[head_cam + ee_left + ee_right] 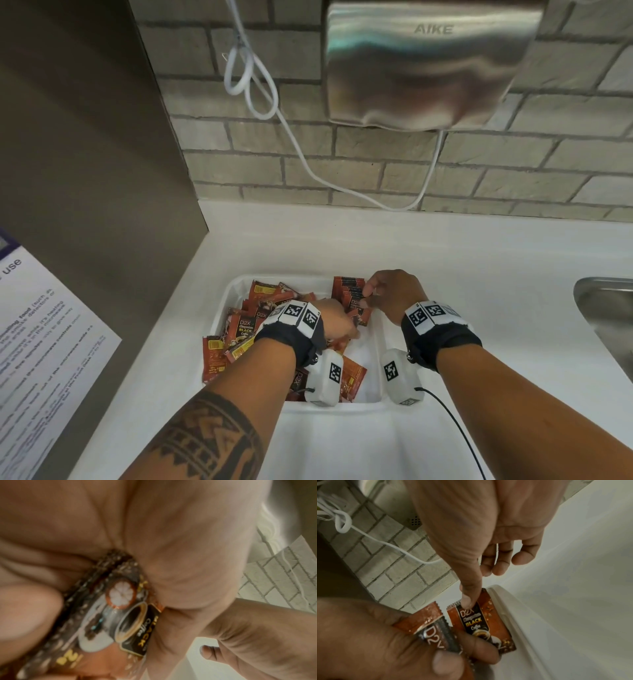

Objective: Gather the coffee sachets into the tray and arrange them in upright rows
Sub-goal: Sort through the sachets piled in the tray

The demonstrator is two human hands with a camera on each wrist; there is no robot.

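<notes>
White tray (222,308) on white bench (462,274), holds red-brown coffee sachets. Upright row (349,291) stands at tray's 1 o'clock corner; loose pile (246,329) fills the 9 o'clock side, one sachet (213,358) hangs over the rim at 8 o'clock. Right hand (394,294) at the row: thumb tip (468,600) presses the top of the front sachet (481,623), other fingers curled; whether they grip the row, cannot tell. Left hand (337,322) at tray centre, fingers clenched round a small stack of sachets (120,615). Labels read "D2X", "BLACK Coffee". Hand dryer (428,61) at 12 o'clock marked "AIKE". Sink (606,315) at 3 o'clock.
</notes>
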